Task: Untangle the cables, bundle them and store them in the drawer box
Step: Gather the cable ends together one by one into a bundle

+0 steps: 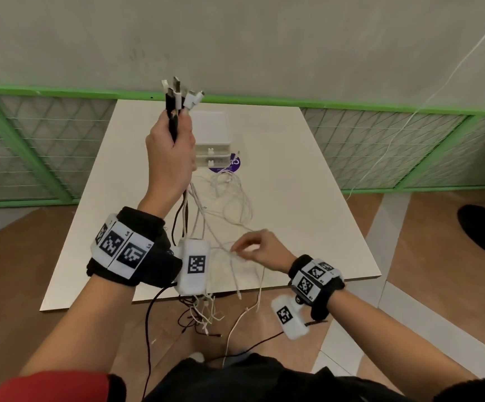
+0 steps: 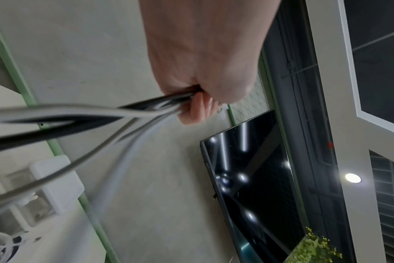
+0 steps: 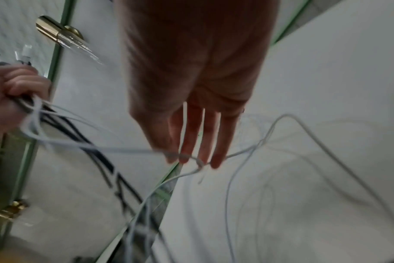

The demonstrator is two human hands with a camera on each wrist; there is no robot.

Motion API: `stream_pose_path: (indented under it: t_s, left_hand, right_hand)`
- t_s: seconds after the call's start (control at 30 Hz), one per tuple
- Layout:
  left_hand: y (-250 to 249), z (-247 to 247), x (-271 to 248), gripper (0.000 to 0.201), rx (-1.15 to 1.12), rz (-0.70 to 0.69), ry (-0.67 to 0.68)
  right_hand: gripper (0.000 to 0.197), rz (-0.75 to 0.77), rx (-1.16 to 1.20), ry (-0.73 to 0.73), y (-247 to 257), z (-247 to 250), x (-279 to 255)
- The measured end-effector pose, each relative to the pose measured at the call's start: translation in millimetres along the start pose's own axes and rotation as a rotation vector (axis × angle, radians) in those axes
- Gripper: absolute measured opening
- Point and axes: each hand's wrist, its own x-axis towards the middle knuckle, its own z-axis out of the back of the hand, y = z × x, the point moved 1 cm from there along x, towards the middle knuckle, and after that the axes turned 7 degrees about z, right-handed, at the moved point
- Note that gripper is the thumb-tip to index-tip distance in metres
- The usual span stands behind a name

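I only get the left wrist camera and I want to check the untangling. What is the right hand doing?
Observer: The right hand is low over the near edge of the table, with its fingertips on a thin white cable. I can't tell whether it pinches the cable.
Operator: Do any plugs stick out above the left hand?
Observer: Yes. Black and white plug ends fan out above the left hand, which grips the cables in a raised fist.
Operator: Where do the loose ends go?
Observer: The loose ends hang off the table's near edge toward the floor.
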Motion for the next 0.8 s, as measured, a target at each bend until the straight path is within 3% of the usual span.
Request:
stream_pose_path:
  t_s: [0.1,0.17,0.23,0.3,0.4,0.53,0.67,0.73,0.8]
  left_hand:
    - [1,-2,-7,0.032,-0.033,0.076,0.063]
    - [0,-6,-12,0.032,-0.086,0.121,0.110]
    - [0,-10,-16,0.032,-0.114,0.147,0.148]
    - [-2,-13,-19,0.033,-0.117,0.143,0.157]
    - [-8,-10,-17,0.033,-0.135,0.109,0.136]
    - [-8,-6,-15,0.034,-0.144,0.097,0.130]
    - [0,-10,-20,0.032,-0.106,0.120,0.140]
    - [4,-13,-23,0.032,-0.076,0.126,0.134]
    - [8,-14,-25,0.032,-0.058,0.141,0.119]
  right_hand:
    - [0.020,-0.027,-0.143,-0.313,-11,14,17]
    - [0.020,-0.036,-0.134,-0.394,-11,14,30]
    - [0.033,-0.024,-0.045,-0.296,-1,4,42]
    - [0.039,-0.068,-0.036,-0.082,1,-15,51]
    - [0.054,-0.135,-0.269,0.193,-18,-43,49]
    - [0.038,-0.171,-0.367,0.382,-29,-59,29]
    - [0.024,-0.167,-0.255,0.412,-13,-63,18]
    - [0.034,-0.176,-0.178,0.479,2,-65,11]
    - [0.031,-0.179,-0.054,0.567,14,-74,0]
